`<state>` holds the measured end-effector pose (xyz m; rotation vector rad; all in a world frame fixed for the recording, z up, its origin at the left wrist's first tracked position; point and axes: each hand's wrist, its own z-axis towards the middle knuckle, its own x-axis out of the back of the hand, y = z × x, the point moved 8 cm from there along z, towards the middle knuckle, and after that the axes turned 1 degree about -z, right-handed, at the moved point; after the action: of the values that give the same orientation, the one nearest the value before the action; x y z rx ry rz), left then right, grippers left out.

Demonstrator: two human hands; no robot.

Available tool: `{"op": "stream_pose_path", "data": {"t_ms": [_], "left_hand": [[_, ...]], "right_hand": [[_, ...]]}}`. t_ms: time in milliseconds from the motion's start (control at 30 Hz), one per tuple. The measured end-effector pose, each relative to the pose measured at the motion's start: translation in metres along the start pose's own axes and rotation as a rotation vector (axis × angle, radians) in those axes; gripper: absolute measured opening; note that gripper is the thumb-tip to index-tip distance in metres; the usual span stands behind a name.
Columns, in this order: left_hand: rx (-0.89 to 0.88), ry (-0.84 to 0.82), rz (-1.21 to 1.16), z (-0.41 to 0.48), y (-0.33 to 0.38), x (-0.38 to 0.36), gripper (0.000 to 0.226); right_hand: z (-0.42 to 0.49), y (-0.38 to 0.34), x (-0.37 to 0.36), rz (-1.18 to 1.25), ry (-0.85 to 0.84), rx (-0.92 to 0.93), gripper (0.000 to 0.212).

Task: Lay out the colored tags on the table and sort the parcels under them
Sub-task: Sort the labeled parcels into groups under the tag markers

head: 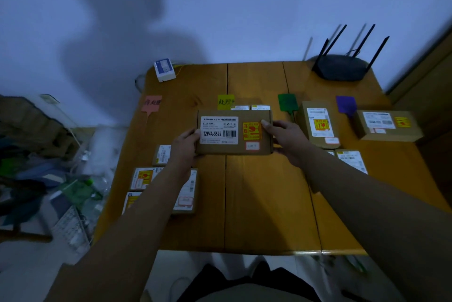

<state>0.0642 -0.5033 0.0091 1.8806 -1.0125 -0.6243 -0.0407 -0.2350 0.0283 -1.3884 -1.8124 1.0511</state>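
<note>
- Gripped at both short ends, a parcel [233,133] is held between left hand [186,145] and right hand [281,135], their fingers curled round it.
- It is over the middle of the tabletop [269,204], just below the yellow tag [225,101].
- Sorting is under way. The next move is probably to set it down squarely there, then let go.

Parcel [233,131] btwn left hand [184,146] & right hand [285,139]: matt brown cardboard, smooth paper labels [219,130]. Table [269,204] under them: smooth wood, slight sheen.

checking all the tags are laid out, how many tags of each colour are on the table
pink tag: 1
yellow tag: 1
green tag: 1
purple tag: 1
total: 4
</note>
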Motion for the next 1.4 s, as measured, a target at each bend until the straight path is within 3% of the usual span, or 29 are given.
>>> {"op": "stream_pose_path", "data": {"t_ms": [267, 467, 700, 1133, 1300, 1400], "left_hand": [[0.032, 0.009, -0.011, 0.015, -0.016, -0.03, 0.013], [0.031, 0.101, 0.255, 0.038, -0.059, -0.042, 0.045], [0.139, 0.108, 0.403, 0.076, -0.117, -0.053, 0.029], [0.22, 0.028, 0.321, 0.119, -0.142, -0.079, 0.034], [0.192, 0.034, 0.284, 0.117, -0.128, -0.078, 0.033], [0.122, -0.007, 0.215, 0.108, -0.107, -0.069, 0.029]], "right_hand": [[0.02, 0.014, 0.029, -0.013, 0.025, -0.03, 0.052], [0.043, 0.059, 0.05, -0.126, 0.125, -0.083, 0.042], [0.081, 0.116, 0.068, -0.32, 0.296, -0.183, 0.051], [0.12, 0.142, 0.079, -0.418, 0.413, -0.295, 0.05], [0.114, 0.121, 0.08, -0.501, 0.482, -0.193, 0.052], [0.109, 0.096, 0.068, -0.496, 0.52, -0.087, 0.042]]}}
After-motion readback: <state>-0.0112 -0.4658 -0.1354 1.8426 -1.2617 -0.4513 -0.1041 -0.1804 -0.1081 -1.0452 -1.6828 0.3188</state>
